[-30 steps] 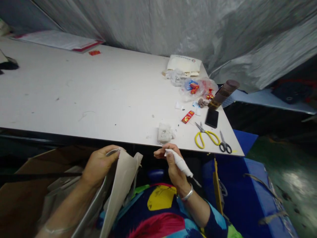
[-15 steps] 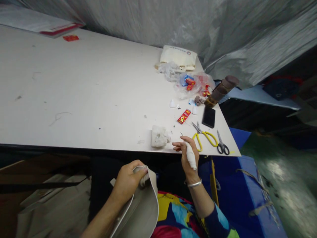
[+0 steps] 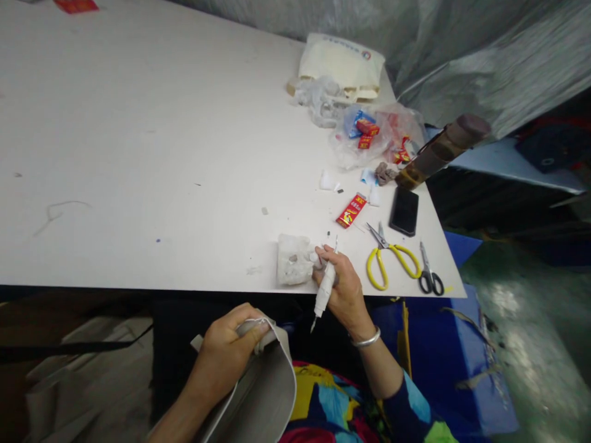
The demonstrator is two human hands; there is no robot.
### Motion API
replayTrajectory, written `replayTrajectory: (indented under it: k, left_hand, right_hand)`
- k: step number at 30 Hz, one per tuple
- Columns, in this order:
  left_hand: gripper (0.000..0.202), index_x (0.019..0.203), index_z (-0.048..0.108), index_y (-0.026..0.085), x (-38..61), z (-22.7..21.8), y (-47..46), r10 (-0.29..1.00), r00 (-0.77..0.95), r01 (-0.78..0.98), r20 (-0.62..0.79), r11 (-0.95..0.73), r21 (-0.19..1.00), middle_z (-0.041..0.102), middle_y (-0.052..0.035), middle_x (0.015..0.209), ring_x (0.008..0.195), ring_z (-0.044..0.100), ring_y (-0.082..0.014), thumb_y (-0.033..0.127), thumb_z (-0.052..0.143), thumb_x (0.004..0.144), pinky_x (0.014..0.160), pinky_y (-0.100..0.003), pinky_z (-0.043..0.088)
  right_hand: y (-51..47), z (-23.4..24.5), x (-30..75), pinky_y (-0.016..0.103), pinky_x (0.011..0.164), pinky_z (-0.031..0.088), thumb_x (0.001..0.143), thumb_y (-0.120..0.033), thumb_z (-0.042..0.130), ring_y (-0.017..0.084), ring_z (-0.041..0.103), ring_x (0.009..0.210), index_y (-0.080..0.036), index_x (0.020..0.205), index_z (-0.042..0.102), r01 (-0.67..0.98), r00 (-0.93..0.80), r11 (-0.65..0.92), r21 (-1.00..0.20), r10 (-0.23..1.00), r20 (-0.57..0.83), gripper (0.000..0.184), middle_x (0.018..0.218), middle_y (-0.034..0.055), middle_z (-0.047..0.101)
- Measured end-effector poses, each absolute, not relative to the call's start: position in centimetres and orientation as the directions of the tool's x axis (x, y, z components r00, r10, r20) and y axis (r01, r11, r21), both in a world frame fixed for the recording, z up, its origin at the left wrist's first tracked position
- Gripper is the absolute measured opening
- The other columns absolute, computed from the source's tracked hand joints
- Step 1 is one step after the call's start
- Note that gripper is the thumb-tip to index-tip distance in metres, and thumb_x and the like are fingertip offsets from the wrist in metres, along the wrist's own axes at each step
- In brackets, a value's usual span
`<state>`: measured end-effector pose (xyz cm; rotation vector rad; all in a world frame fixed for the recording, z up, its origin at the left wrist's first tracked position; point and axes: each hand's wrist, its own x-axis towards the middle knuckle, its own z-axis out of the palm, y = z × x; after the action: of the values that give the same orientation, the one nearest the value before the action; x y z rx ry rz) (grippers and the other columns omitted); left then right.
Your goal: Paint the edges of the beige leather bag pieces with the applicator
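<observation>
My left hand [image 3: 231, 347] is closed on the folded top edge of a pale grey bag-like piece [image 3: 270, 387], which hangs open in front of my body. A double-pointed awl [image 3: 325, 288], its middle wrapped in white, rests in my right hand [image 3: 344, 283]; one thin tip points down towards me, the other up. The fingertips of that hand are at the right side of a lumpy white block [image 3: 293, 259] near the table's front edge. Whether they pinch something small there is hard to make out.
Right of my right hand lie yellow-handled scissors [image 3: 382, 267] and small black-handled scissors [image 3: 431, 280]. Behind them are a phone [image 3: 404, 211], a red packet [image 3: 351, 210], a brown bottle [image 3: 443, 151], plastic bags [image 3: 351, 144] and a cream cloth bag [image 3: 341, 64] on the white table [image 3: 138, 154].
My right hand has moved left to the white block and turned, so the awl now slants with a tip towards me. My left hand keeps its hold on the bag-like piece. The view has shifted.
</observation>
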<state>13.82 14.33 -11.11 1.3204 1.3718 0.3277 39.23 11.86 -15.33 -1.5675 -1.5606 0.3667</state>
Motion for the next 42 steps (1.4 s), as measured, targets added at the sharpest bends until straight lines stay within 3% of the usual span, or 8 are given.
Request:
replayTrajectory:
  k: [13, 18, 20, 22, 25, 28, 42]
  left_hand:
    - [0.028, 0.067, 0.067, 0.02, 14.7, -11.0, 15.0, 0.778, 0.261, 0.545, -0.572, 0.37, 0.752, 0.065, -0.0017, 0.064, 0.064, 0.059, -0.0199, 0.047, 0.064, 0.076, 0.064, -0.03, 0.044]
    - [0.028, 0.069, 0.067, 0.02, 14.7, -11.5, 14.9, 0.769, 0.266, 0.572, -0.581, 0.359, 0.737, 0.065, -0.0017, 0.064, 0.065, 0.059, -0.0203, 0.046, 0.064, 0.079, 0.064, -0.03, 0.044]
    - [0.027, 0.069, 0.067, 0.02, 14.7, -11.7, 14.8, 0.766, 0.277, 0.569, -0.58, 0.356, 0.742, 0.065, -0.0018, 0.065, 0.066, 0.06, -0.0203, 0.045, 0.064, 0.08, 0.065, -0.03, 0.044]
    - [0.027, 0.069, 0.066, 0.02, 14.7, -11.7, 14.8, 0.764, 0.287, 0.563, -0.578, 0.354, 0.747, 0.064, -0.0019, 0.066, 0.066, 0.059, -0.0201, 0.044, 0.063, 0.081, 0.065, -0.03, 0.044]
    - [0.027, 0.069, 0.066, 0.02, 14.8, -11.7, 14.8, 0.769, 0.297, 0.549, -0.566, 0.348, 0.76, 0.064, -0.0023, 0.067, 0.067, 0.058, -0.0201, 0.043, 0.063, 0.081, 0.066, -0.031, 0.044]
    - [0.026, 0.07, 0.066, 0.02, 14.8, -11.7, 14.8, 0.767, 0.304, 0.536, -0.565, 0.353, 0.767, 0.064, -0.0023, 0.068, 0.068, 0.058, -0.0201, 0.043, 0.064, 0.082, 0.067, -0.03, 0.044]
    - [0.027, 0.067, 0.068, 0.02, 14.9, -11.5, 15.0, 0.785, 0.301, 0.518, -0.542, 0.343, 0.784, 0.063, -0.0028, 0.066, 0.065, 0.057, -0.0193, 0.043, 0.065, 0.081, 0.063, -0.028, 0.043]
  right_hand:
    - [12.4, -15.9, 39.3, 0.051, 0.108, 0.057, 0.104, -0.01, 0.051, 0.029, 0.065, 0.133, -0.024, 0.138, 0.061, 0.699, 0.148, 0.133, -0.703, 0.934, 0.324, 0.038, 0.14, 0.0151, 0.069]
    - [11.5, -15.0, 39.6, 0.052, 0.112, 0.055, 0.105, -0.016, 0.056, 0.026, 0.073, 0.115, -0.027, 0.14, 0.058, 0.714, 0.171, 0.146, -0.684, 0.912, 0.372, 0.036, 0.127, 0.0092, 0.075]
    - [11.1, -14.2, 39.6, 0.048, 0.106, 0.058, 0.105, -0.022, 0.062, 0.025, 0.076, 0.103, -0.027, 0.136, 0.06, 0.738, 0.157, 0.161, -0.655, 0.903, 0.399, 0.031, 0.116, 0.0075, 0.077]
    - [10.6, -13.3, 39.5, 0.041, 0.09, 0.062, 0.105, -0.025, 0.066, 0.024, 0.075, 0.093, -0.026, 0.131, 0.062, 0.754, 0.115, 0.184, -0.631, 0.908, 0.402, 0.026, 0.109, 0.0077, 0.078]
    - [10.1, -12.2, 39.3, 0.035, 0.073, 0.058, 0.105, -0.026, 0.066, 0.022, 0.071, 0.083, -0.024, 0.126, 0.063, 0.764, 0.035, 0.232, -0.602, 0.917, 0.398, 0.021, 0.102, 0.0075, 0.078]
    - [9.9, -11.6, 39.2, 0.034, 0.068, 0.054, 0.106, -0.027, 0.065, 0.021, 0.067, 0.078, -0.022, 0.123, 0.063, 0.78, -0.014, 0.256, -0.572, 0.92, 0.393, 0.018, 0.097, 0.0082, 0.077]
    - [9.8, -10.7, 39.4, 0.033, 0.067, 0.045, 0.109, -0.017, 0.05, 0.02, 0.057, 0.074, -0.02, 0.119, 0.063, 0.843, -0.094, 0.251, -0.476, 0.94, 0.329, 0.017, 0.085, 0.0049, 0.068]
